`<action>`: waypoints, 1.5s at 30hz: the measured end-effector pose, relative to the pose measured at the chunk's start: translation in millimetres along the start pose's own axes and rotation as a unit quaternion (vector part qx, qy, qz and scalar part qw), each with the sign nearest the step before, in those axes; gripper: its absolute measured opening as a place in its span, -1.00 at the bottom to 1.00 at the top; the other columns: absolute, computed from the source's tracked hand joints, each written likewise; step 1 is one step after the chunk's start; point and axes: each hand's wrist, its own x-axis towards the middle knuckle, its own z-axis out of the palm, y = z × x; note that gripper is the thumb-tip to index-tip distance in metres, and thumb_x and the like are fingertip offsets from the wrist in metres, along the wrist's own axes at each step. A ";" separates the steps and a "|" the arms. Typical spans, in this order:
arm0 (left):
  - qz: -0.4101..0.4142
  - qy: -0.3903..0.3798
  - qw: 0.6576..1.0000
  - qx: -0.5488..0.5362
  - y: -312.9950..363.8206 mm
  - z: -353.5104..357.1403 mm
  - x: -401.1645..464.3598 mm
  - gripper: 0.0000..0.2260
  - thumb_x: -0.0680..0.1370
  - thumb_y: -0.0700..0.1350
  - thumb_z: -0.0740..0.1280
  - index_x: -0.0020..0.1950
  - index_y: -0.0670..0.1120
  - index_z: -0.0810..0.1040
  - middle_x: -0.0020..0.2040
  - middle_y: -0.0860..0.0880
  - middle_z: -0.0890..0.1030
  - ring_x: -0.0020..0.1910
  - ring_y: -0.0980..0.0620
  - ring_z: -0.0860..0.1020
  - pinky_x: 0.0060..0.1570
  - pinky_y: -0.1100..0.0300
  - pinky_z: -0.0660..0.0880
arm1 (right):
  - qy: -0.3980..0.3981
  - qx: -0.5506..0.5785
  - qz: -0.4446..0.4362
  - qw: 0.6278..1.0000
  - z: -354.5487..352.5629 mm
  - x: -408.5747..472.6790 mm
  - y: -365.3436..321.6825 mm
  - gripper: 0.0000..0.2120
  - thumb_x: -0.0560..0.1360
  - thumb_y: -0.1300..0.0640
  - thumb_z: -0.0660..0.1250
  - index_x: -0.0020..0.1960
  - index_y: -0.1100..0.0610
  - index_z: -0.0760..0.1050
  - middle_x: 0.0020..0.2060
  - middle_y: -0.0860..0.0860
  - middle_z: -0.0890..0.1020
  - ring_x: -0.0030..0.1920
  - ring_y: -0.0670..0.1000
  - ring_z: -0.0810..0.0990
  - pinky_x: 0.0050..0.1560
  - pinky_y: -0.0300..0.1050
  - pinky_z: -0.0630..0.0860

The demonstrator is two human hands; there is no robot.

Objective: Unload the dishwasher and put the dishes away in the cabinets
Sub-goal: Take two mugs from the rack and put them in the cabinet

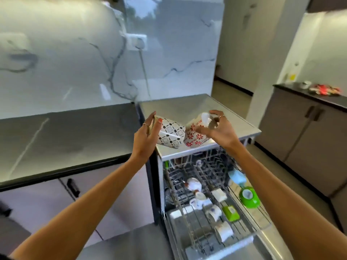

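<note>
Dark counter (62, 139) on the far left carried nothing I was using. My left hand (145, 136) gripped the black-patterned square bowl (170, 134) by its rim, fingers curled round the edge, bowl tilted. Touching it on the right, the red-flowered bowl (195, 134) was held in my right hand (218, 130), thumb under, fingers curled over the rim; something clear or pale seemed pinched there too, too blurred to name. Both bowls were over the front edge of the steel dishwasher top (187, 107), possibly resting on it, can't tell. Hands close together, each clamped on its own bowl. Below right, the pulled-out rack (216, 194) held white cups (224, 230), a green bowl (249, 197), a green square dish (231, 212) and a pale blue item (237, 176). Step, as I judged it: unloading mid-way, two bowls out, rack far from empty. Next move called for either stacking the pair or carrying them level to a cabinet; glazed, likely wet, so firm grip. No brand or writing readable anywhere.
</note>
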 end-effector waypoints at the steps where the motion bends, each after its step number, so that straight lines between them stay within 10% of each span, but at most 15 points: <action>1: -0.017 0.028 0.999 -0.027 -0.4 -16.2 4.7 -0.50 0.52 0.27 0.18 0.40 0.09 0.42 -0.04 0.07 0.65 -0.04 0.08 0.61 -0.01 0.19 0.52 | -0.001 0.027 -0.008 1.000 14.0 7.4 -12.6 -0.25 0.23 -0.01 0.60 0.28 0.09 0.30 0.07 0.00 0.53 0.06 -0.01 0.54 0.08 -0.05 0.57; 13: -0.059 0.284 0.936 -0.198 39.5 -196.1 77.4 -0.43 0.41 0.13 0.46 0.25 0.01 0.23 -0.05 -0.07 0.58 -0.03 -0.04 0.59 -0.03 -0.04 0.60 | -0.035 0.182 -0.146 0.972 148.6 79.5 -162.0 -0.38 0.31 0.08 0.55 0.18 0.02 0.22 -0.08 -0.13 0.47 -0.04 -0.12 0.56 -0.10 -0.27 0.58; 21: -0.002 0.295 0.933 -0.205 61.8 -312.3 148.6 -0.45 0.44 0.10 0.43 0.26 -0.07 0.25 0.07 -0.12 0.56 -0.09 0.04 0.56 -0.20 0.20 0.54 | -0.043 0.256 -0.210 0.943 224.6 132.2 -253.7 -0.39 0.37 0.10 0.49 0.26 0.02 0.19 -0.06 -0.03 0.49 -0.03 -0.05 0.56 -0.07 -0.27 0.57; 29: 0.095 0.328 0.936 -0.087 108.1 -416.4 235.2 -0.46 0.26 0.23 0.51 0.04 0.05 0.34 0.00 -0.10 0.60 -0.02 -0.04 0.61 0.00 -0.08 0.59 | 0.028 0.311 -0.297 0.902 265.4 174.9 -368.2 -0.37 0.30 0.10 0.56 0.20 0.03 0.24 -0.02 -0.01 0.50 0.00 -0.01 0.59 -0.07 -0.11 0.62; 45: 0.242 0.338 0.905 0.091 194.4 -492.5 417.0 -0.42 0.31 0.21 0.50 0.10 -0.02 0.29 0.07 -0.08 0.53 -0.01 -0.03 0.57 -0.12 0.11 0.57 | 0.085 0.276 -0.386 0.876 285.6 316.6 -535.3 -0.38 0.28 0.03 0.57 0.13 0.05 0.22 -0.03 0.04 0.55 -0.09 0.00 0.62 -0.19 -0.24 0.56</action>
